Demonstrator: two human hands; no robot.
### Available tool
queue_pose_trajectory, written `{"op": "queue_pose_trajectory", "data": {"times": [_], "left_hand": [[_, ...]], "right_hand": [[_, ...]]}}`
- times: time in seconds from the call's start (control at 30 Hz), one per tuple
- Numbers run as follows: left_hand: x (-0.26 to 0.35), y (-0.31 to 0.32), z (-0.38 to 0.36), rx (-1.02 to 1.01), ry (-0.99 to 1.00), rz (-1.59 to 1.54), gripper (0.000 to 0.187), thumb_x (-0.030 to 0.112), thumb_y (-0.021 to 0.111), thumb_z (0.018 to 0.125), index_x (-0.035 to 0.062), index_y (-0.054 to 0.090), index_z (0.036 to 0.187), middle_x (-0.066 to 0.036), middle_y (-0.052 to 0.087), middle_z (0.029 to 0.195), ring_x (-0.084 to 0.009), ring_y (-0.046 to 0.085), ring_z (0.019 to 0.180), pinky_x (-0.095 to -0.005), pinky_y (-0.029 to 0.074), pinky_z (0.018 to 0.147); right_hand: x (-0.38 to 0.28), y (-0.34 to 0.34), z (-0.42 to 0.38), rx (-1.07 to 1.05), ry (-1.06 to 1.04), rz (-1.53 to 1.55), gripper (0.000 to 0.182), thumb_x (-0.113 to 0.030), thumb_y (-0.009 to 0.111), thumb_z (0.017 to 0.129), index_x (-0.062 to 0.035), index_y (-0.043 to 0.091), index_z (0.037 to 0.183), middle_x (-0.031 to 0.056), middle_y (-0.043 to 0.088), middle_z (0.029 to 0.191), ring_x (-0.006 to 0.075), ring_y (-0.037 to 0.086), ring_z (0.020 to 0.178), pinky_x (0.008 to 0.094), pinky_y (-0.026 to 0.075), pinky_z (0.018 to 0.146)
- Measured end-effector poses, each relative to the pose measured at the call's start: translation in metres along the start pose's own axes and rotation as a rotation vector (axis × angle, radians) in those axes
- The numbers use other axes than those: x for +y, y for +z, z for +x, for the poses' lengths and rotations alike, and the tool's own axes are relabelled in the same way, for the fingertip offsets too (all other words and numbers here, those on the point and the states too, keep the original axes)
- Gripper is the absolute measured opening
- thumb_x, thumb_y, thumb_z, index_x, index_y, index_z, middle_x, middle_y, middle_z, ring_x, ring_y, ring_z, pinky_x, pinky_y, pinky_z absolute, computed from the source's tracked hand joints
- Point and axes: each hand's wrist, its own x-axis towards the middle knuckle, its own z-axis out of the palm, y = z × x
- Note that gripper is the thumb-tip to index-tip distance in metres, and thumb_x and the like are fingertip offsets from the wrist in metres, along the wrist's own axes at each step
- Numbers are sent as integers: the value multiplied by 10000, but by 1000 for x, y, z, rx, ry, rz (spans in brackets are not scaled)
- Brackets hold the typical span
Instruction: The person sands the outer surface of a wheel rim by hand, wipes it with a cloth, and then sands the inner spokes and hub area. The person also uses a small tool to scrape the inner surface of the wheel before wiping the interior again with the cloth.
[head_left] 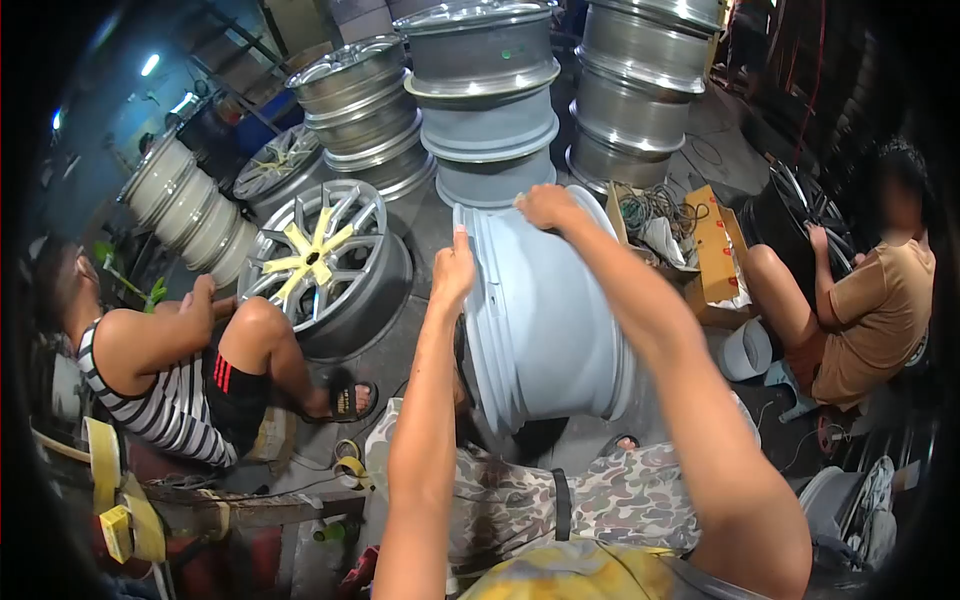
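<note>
A light grey wheel rim (550,310) stands on its edge in front of me, between my knees. My left hand (453,270) is closed on the rim's left lip, thumb pointing up. On top of the barrel, near the far side, rests my right hand (548,207), its fingers curled and pressed together. A small pale bit shows at those fingertips, too small to name.
Stacked wheel rims (490,110) rise behind. At left, a person (165,370) sits beside a spoked wheel with yellow tape (315,255). Another person (870,290) handles a dark wheel (790,215) at right, near a cardboard box (715,250) and a white bucket (745,350).
</note>
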Motion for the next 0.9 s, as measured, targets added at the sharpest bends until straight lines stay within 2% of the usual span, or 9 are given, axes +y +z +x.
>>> {"op": "queue_pose_trajectory", "data": {"times": [0.17, 0.2, 0.3, 0.43, 0.53, 0.7, 0.77, 0.8, 0.9], "left_hand": [[5, 3, 21, 45, 18, -11, 900, 624, 327, 1020, -218, 644, 1047, -401, 657, 1065, -433, 649, 1132, -469, 459, 984], [12, 4, 22, 31, 1, -54, 913, 626, 320, 1018, -230, 633, 1067, -420, 644, 1094, -447, 632, 1177, -468, 448, 1010], [9, 6, 20, 78, 67, 30, 921, 626, 306, 1021, -235, 630, 1064, -428, 635, 1115, -472, 624, 1172, -469, 453, 1003], [-10, 5, -25, 49, 105, -2, 846, 592, 314, 1037, -166, 667, 904, -408, 643, 911, -504, 661, 982, -533, 472, 860], [-16, 1, -69, 106, 152, 92, 782, 543, 355, 1047, -153, 662, 868, -385, 636, 847, -544, 638, 907, -544, 469, 828], [-11, -4, -76, 116, 208, 111, 764, 514, 354, 1050, -162, 678, 906, -413, 633, 924, -555, 629, 996, -562, 462, 889], [-6, 0, -52, 110, 159, 133, 773, 531, 356, 1039, -164, 684, 958, -411, 641, 1009, -550, 611, 1080, -554, 458, 954], [-4, 1, -39, 97, 126, 139, 775, 538, 358, 1032, -163, 686, 989, -408, 642, 1052, -546, 601, 1118, -547, 455, 987], [6, 7, -13, 136, 114, 163, 766, 542, 359, 1023, -149, 689, 1039, -412, 633, 1086, -532, 592, 1154, -534, 445, 1024]], "right_hand": [[-83, -17, -94, 168, -69, 234, 407, -314, 482, 1025, 12, 681, 1166, 216, 675, 1247, 415, 638, 1119, 488, 453, 1060], [-79, 28, -130, 571, -237, 6, 340, -211, 502, 1013, -79, 644, 1292, 164, 599, 1398, 343, 564, 1280, 490, 374, 1139], [-73, 41, -228, 625, -296, 43, 368, -197, 556, 980, -113, 638, 1329, 131, 545, 1464, 282, 482, 1387, 511, 339, 1161], [-50, 12, -201, 527, -330, -28, 405, -225, 606, 954, -129, 620, 1347, 126, 591, 1416, 293, 539, 1335, 474, 402, 1118], [-28, -17, -81, -6, 57, 84, 395, -337, 521, 990, -22, 717, 1126, 224, 698, 1188, 359, 677, 1122, 471, 538, 938], [-16, 1, -37, 7, 75, 121, 510, -416, 501, 1015, 42, 721, 1059, 271, 708, 1090, 431, 675, 1059, 515, 521, 951], [-44, -25, -113, 143, -43, 203, 438, -359, 522, 1021, 20, 697, 1156, 234, 691, 1185, 415, 640, 1148, 513, 485, 1011], [-40, 10, -154, 561, -296, 145, 375, -284, 549, 1017, -18, 654, 1261, 174, 656, 1290, 369, 576, 1261, 514, 417, 1090], [-30, 7, -294, 473, -430, -118, 447, -217, 645, 929, -94, 608, 1357, 91, 564, 1425, 282, 478, 1378, 517, 347, 1153]]}}
